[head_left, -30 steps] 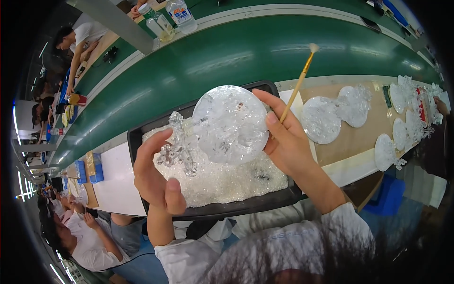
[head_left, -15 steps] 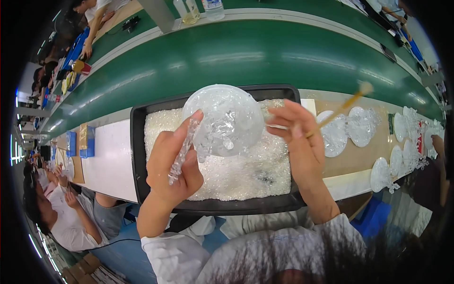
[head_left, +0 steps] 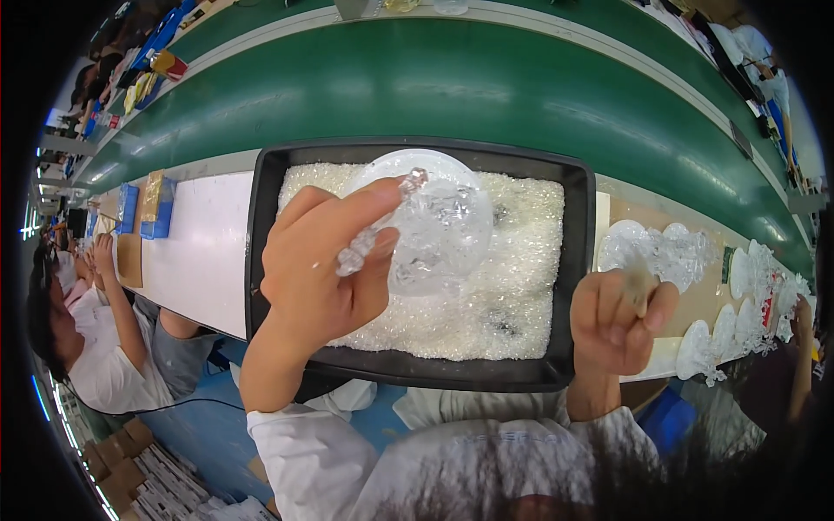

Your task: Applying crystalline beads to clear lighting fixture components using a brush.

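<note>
My left hand (head_left: 317,260) pinches a clear, knobbly ornament with a round white base (head_left: 465,230) above a black tray (head_left: 261,234). The ornament's clear stem shows between thumb and forefinger, and the disc spreads out beyond my fingertips. Small glassy white granules (head_left: 521,295) fill the tray beneath it. At the tray's right side, my right hand (head_left: 612,326) is closed round a slim brush (head_left: 641,291). The brush's pale tip points up toward the view and is blurred; most of its handle is hidden.
More clear ornaments on round bases (head_left: 665,252) lie on a brown board to the right. A green belt (head_left: 417,95) runs beyond the tray. Blue boxes (head_left: 158,204) stand on the left of the white tabletop (head_left: 204,252), and a person in white (head_left: 113,352) sits there.
My right hand has moved down and right, away from the ornament, and the brush now points toward the view. My left hand still holds the ornament, turned slightly. The view has shifted a little.
</note>
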The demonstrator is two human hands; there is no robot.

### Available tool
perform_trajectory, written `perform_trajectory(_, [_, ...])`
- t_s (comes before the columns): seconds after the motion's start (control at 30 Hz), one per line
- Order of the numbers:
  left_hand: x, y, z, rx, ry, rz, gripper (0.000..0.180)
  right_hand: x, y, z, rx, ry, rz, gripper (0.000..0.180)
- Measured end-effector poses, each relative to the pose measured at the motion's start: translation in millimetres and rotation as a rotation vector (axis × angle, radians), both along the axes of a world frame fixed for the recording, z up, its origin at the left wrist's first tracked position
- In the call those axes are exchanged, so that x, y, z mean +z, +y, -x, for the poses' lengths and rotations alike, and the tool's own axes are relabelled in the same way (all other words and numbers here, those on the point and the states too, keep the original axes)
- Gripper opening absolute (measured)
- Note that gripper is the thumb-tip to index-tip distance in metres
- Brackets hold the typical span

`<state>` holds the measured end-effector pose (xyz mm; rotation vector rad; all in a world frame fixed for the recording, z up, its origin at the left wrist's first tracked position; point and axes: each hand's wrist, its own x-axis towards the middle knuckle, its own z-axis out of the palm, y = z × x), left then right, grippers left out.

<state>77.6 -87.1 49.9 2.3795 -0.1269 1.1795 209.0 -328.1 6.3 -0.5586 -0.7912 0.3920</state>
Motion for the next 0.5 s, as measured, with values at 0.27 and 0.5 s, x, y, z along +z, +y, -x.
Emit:
perform_trajectory(0.27, [-4.6,0.8,-4.1,-0.067,0.040,-0.049,0.043,-0.8,12.5,-0.8,0.106,0.150,-0.186,0.029])
perform_trajectory(0.5, [-6.4,-0.2,-7.1,-0.137,0.107,-0.080,0.046,8.4,15.4,12.6,-0.185,-0.164,0.269,0.031])
